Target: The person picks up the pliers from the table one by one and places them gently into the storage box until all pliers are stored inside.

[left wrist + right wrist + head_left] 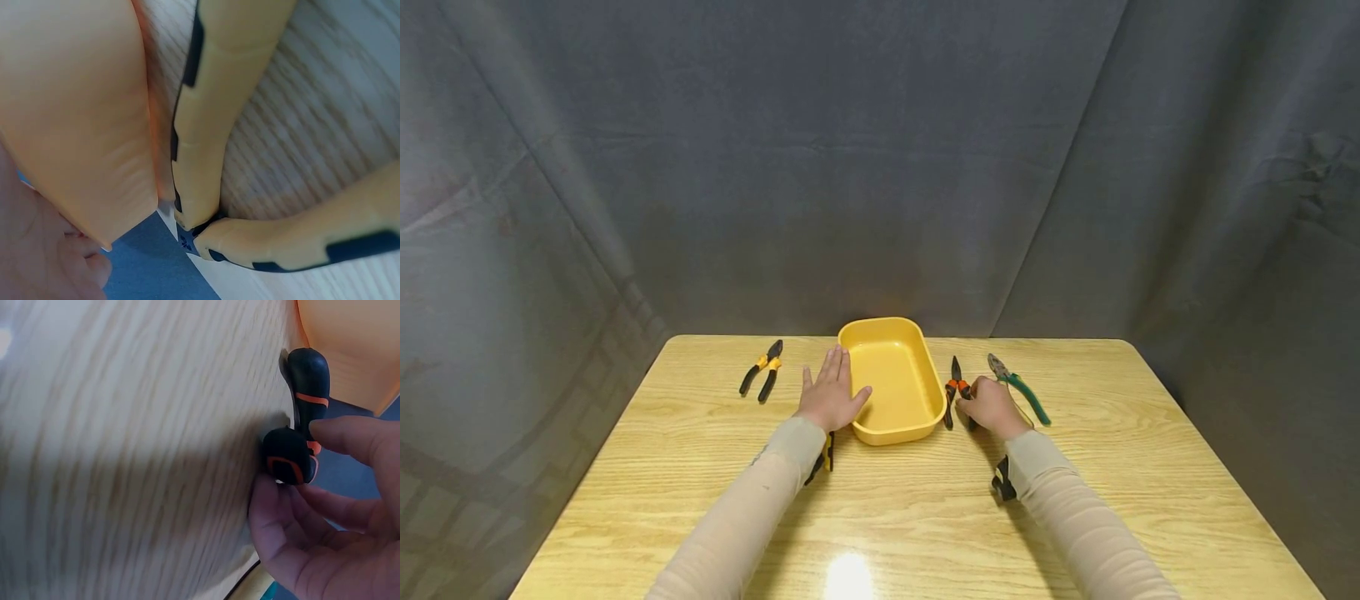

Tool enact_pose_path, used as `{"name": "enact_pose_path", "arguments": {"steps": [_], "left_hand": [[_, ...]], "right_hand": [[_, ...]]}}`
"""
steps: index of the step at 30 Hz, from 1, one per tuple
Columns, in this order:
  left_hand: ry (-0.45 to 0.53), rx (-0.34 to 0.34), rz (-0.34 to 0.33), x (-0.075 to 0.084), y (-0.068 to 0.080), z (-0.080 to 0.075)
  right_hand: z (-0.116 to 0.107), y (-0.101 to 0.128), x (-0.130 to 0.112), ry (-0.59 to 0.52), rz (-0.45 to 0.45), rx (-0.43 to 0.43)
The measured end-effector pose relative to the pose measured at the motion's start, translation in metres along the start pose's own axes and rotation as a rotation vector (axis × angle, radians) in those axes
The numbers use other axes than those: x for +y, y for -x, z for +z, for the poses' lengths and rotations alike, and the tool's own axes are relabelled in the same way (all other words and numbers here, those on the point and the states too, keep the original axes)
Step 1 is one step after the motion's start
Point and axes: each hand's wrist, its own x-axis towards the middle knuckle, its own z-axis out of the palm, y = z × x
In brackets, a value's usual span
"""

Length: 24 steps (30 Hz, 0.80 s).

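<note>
My left hand (833, 398) rests over the left rim of a yellow plastic bin (895, 375), fingers straight and pointing forward, thumb over the inside. Right of the bin, my right hand (995, 408) pinches one handle of the black-and-orange pliers (310, 378) between thumb and curled fingers. These pliers lie on the tabletop, jaws pointing away from me. Yellow-and-black pliers (203, 125) with spread handles stand out in the left wrist view; my left forearm covers most of them in the head view.
Another pair of yellow-and-black pliers (765, 372) lies at the left. Green-handled pliers (1026, 396) lie just beyond my right hand. The wooden table (917, 525) ends at a grey curtain (880, 167) behind the bin.
</note>
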Motion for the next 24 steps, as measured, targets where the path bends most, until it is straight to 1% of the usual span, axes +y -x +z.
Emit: {"name": "enact_pose_path", "arguments": {"steps": [9, 14, 16, 24], "left_hand": [[-0.034, -0.006, 0.002, -0.0013, -0.0031, 0.0018], [-0.033, 0.002, 0.009, 0.0004, -0.0026, 0.0023], [-0.024, 0.005, 0.010, 0.0011, -0.0024, 0.0024], [-0.012, 0.004, 0.006, 0.0019, -0.0017, 0.0028]], "right_hand": [[0.0016, -0.0002, -0.0035, -0.007, 0.041, 0.007], [0.0030, -0.0008, -0.0018, 0.007, 0.054, 0.020], [0.0035, -0.0012, -0.0010, 0.019, 0.046, 0.029], [0.0017, -0.0028, 0.0018, -0.052, 0.040, 0.013]]}}
